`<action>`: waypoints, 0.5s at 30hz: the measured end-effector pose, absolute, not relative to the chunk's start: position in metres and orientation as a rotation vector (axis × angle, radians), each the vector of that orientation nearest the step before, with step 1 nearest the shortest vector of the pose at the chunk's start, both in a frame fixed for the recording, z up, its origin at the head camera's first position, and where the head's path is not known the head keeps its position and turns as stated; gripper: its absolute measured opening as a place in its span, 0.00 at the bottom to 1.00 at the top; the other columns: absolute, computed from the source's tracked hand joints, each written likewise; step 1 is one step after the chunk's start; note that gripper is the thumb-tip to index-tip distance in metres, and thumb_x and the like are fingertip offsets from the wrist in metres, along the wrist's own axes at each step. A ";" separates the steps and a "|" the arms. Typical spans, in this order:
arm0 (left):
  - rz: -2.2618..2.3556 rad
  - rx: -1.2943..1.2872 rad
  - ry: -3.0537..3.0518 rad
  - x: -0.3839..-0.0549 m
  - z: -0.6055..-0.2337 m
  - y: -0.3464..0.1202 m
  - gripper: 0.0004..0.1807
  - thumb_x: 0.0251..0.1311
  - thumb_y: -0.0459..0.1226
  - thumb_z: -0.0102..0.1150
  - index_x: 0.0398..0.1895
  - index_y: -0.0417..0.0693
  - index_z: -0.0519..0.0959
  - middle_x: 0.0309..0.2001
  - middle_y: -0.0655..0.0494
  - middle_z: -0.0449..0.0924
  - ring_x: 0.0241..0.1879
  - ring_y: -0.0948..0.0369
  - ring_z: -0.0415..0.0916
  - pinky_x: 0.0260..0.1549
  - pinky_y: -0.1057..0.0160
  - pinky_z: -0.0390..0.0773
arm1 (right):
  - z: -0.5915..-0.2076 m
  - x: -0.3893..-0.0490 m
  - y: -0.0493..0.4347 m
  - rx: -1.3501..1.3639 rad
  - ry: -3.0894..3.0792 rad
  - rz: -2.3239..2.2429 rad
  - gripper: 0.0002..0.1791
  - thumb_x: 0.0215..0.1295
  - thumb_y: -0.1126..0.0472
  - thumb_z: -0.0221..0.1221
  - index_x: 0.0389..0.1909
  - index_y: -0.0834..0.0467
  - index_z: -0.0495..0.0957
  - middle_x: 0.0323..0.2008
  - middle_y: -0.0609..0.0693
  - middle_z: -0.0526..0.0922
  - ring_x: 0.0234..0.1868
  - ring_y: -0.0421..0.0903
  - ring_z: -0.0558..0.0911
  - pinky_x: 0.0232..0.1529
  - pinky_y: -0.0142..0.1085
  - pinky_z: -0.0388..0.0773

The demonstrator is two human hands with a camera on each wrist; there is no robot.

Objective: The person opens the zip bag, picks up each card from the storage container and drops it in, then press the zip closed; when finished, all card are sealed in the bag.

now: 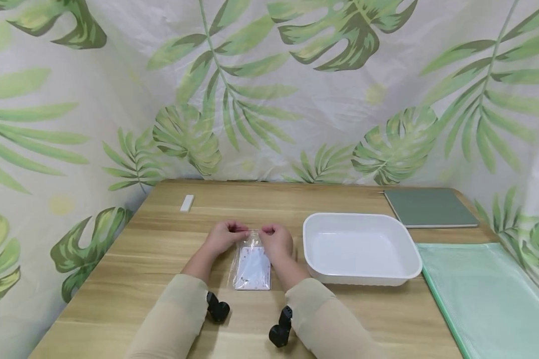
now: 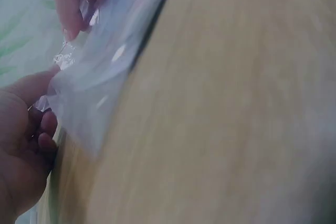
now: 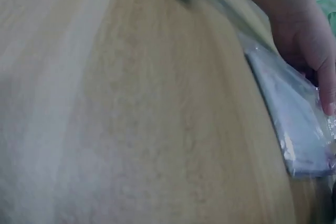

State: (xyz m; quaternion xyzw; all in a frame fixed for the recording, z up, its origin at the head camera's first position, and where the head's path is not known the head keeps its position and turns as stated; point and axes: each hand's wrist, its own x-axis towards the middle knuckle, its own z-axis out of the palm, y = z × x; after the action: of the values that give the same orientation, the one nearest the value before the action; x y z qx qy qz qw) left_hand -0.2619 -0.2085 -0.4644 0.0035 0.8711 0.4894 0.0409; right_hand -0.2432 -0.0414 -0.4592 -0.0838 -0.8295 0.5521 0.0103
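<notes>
A clear plastic bag [image 1: 254,239] lies on the table with a flat, white, lightly patterned pad or stack of cards [image 1: 253,269] inside. My left hand [image 1: 224,239] pinches the left part of the bag's far edge between thumb and fingers. At the right part of that same edge, my right hand [image 1: 278,244] pinches the film. Glossy creases run across the plastic [image 2: 89,93] between both hands in the left wrist view. The pad's near end sits toward me, below the hands. In the right wrist view, the wrapped pad [image 3: 294,119] appears at the right edge.
A white rectangular basin [image 1: 359,249] stands right of my right hand. Beyond it lie a grey-green notebook [image 1: 431,207] and a mint-green zip pouch [image 1: 489,294]. A small white block [image 1: 187,203] rests at the back left. Leaf-patterned cloth [image 1: 260,89] hangs behind the table.
</notes>
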 end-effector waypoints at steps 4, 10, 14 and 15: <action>1.419 0.035 2.751 -0.262 -0.465 -0.203 0.11 0.57 0.37 0.67 0.41 0.40 0.84 0.41 0.47 0.86 0.43 0.55 0.80 0.48 0.57 0.78 | -0.462 -0.244 -0.043 -0.273 -2.648 1.507 0.03 0.57 0.59 0.67 0.32 0.52 0.85 0.32 0.46 0.87 0.35 0.45 0.82 0.41 0.38 0.76; 1.326 0.021 2.806 -0.261 -0.468 -0.200 0.13 0.58 0.37 0.67 0.44 0.41 0.83 0.43 0.48 0.86 0.44 0.55 0.80 0.50 0.53 0.77 | -0.468 -0.245 -0.044 -0.191 -2.726 1.242 0.03 0.57 0.59 0.67 0.32 0.52 0.86 0.33 0.47 0.86 0.43 0.49 0.79 0.52 0.44 0.71; 1.272 0.039 2.835 -0.260 -0.469 -0.200 0.21 0.58 0.37 0.67 0.54 0.41 0.80 0.51 0.44 0.82 0.51 0.50 0.78 0.56 0.50 0.75 | -0.470 -0.244 -0.045 -0.175 -2.753 1.180 0.09 0.57 0.58 0.67 0.40 0.53 0.86 0.42 0.51 0.83 0.49 0.52 0.77 0.56 0.46 0.69; 1.262 0.047 2.841 -0.259 -0.468 -0.200 0.23 0.58 0.38 0.67 0.57 0.40 0.78 0.54 0.42 0.80 0.54 0.48 0.77 0.58 0.48 0.73 | -0.470 -0.243 -0.045 -0.174 -2.750 1.186 0.12 0.57 0.58 0.67 0.43 0.54 0.85 0.45 0.52 0.82 0.51 0.53 0.76 0.57 0.47 0.70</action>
State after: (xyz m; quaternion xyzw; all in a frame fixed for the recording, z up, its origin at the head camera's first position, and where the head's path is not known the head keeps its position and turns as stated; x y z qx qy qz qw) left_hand -0.2593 -0.2004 -0.4683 0.0150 0.9137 0.4058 0.0161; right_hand -0.2428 -0.0452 -0.4703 -0.0580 -0.9144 0.3944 0.0708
